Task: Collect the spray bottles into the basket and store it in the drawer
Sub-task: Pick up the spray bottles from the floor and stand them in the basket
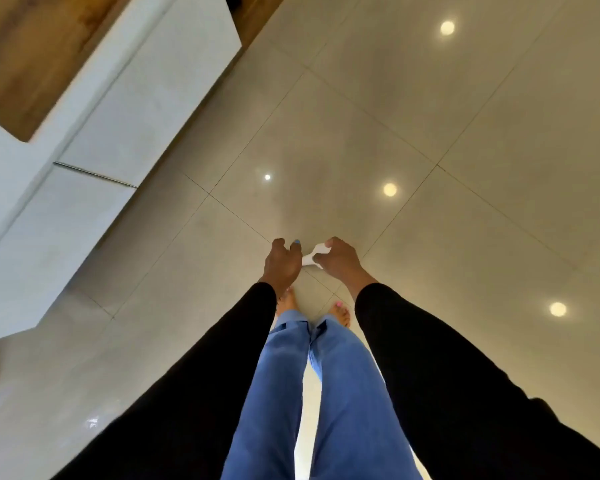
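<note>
Standing over the tiled floor, both hands low around a small white thing, no basket or bottles in sight.

The right hand (340,259) curls its fingers round a small white object (313,255), too blurred and covered to name; the left hand (282,263) hangs just beside it with fingers loosely curled, and whether it touches the object I cannot tell. The spray bottles and the basket are out of view, so the collecting looks not yet begun. The white cabinet (94,140) runs along the floor's left edge, its drawer fronts shut. Risks, as I judge them: the glossy floor (430,116) under bare feet (340,315) could bring a slip, and a hand already holding something could fumble a bottle.
</note>
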